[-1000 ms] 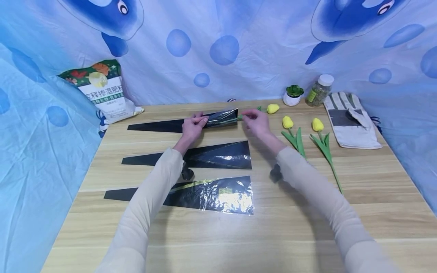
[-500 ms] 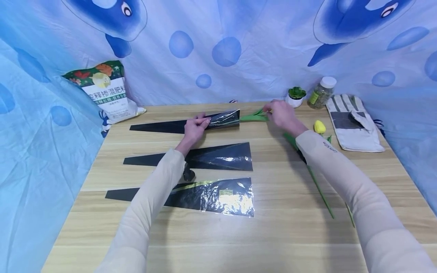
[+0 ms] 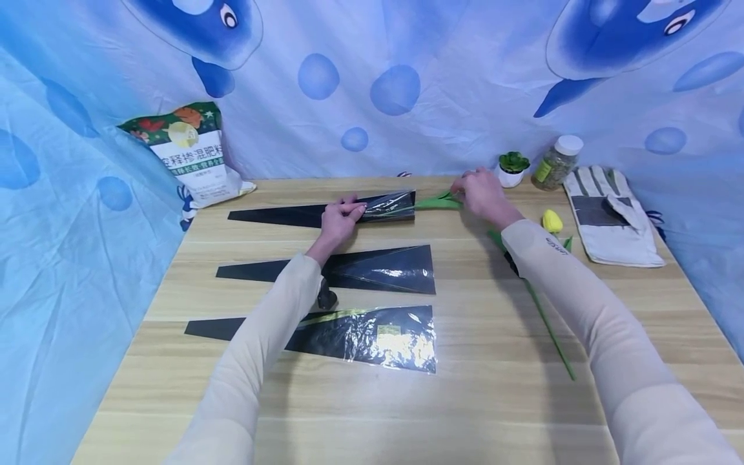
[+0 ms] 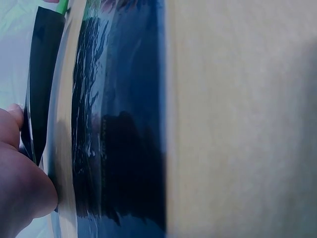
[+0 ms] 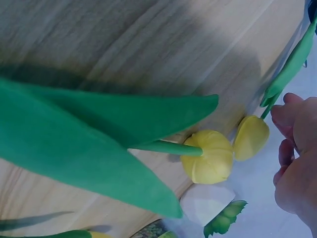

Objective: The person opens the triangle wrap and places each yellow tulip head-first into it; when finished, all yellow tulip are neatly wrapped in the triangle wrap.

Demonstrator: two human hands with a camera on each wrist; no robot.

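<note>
At the back of the table my left hand [image 3: 339,218] pinches a black flower sleeve [image 3: 276,214] with a clear front, near its middle. The left wrist view shows the thumb [image 4: 29,186] against this sleeve. To its right, my right hand [image 3: 481,194] holds an artificial yellow tulip near the top of its stem. The green leaves [image 3: 438,202] lie at the sleeve's wide mouth and the stem runs inside. In the right wrist view the tulip's bloom [image 5: 251,138] is beside the fingers; the head view hides it behind the hand.
Two more black sleeves [image 3: 395,268] lie nearer me, the front one [image 3: 354,339] glossy. Another tulip bloom [image 3: 552,221] and a stem [image 3: 549,326] show around my right forearm. Behind are a fertilizer bag [image 3: 200,161], potted plant [image 3: 513,169], jar [image 3: 557,163] and gloves [image 3: 613,216].
My right hand has moved right from the stem towards the bloom, and its forearm now covers part of the loose tulips. The tulip's leaves are at the sleeve's mouth. My left hand keeps its grip.
</note>
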